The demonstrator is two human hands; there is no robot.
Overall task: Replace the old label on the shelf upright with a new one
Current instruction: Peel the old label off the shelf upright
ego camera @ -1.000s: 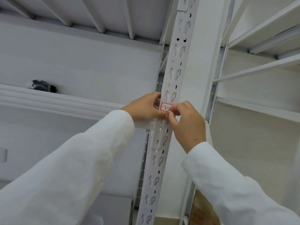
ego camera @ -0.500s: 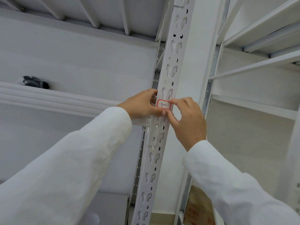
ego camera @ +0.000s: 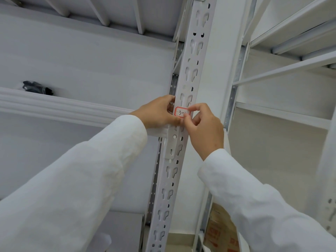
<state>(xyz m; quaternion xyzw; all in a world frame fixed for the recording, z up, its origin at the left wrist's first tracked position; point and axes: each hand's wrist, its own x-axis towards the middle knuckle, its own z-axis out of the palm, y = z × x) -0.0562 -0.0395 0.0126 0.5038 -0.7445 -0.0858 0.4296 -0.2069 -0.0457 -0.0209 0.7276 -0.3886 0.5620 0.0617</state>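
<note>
A moment ago my right hand lay flatter beside the label; now its fingers are curled and one fingertip picks at the label's lower right corner. I think I am starting to peel it, or maybe pressing it flat. The red-edged label sits on the front of the shelf upright. My left hand grips the upright beside it. I cannot tell if this label is the old one. The writing is partly covered.
</note>
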